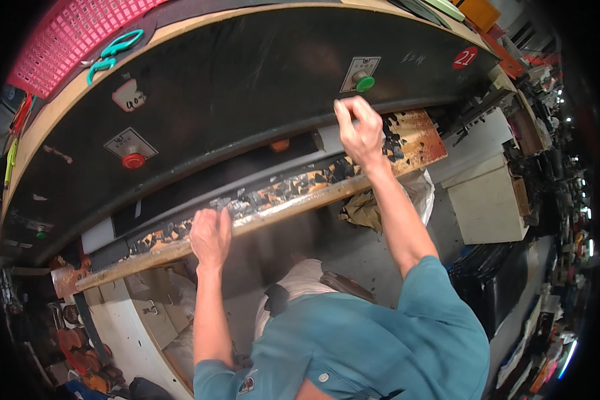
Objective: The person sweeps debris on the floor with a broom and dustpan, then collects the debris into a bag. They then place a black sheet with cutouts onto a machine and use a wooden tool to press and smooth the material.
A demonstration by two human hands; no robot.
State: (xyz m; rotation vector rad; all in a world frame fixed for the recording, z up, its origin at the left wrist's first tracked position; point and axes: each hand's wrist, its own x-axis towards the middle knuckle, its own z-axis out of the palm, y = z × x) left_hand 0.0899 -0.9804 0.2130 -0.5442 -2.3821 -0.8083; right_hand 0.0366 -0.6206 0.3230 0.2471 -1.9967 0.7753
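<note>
My left hand (211,235) is at the left part of a long narrow ledge (287,215), fingers curled downward among dark scraps. What its fingertips hold, if anything, is hidden. Black and grey offcuts (273,193) lie scattered along the ledge. Above its right part I hold up my right hand (361,130), fingers bent in toward the thumb, with nothing visible in them. Just above that hand, on the dark machine front (233,80), sits a green push button (364,83); the two appear apart. A red push button (133,161) is farther left on the same front.
On the machine's top are a pink perforated basket (80,40) and teal-handled scissors (113,53). A pale box (485,207) stands at the right, with black plastic (490,280) nearer me. Brown crumpled paper (363,210) lies below the ledge.
</note>
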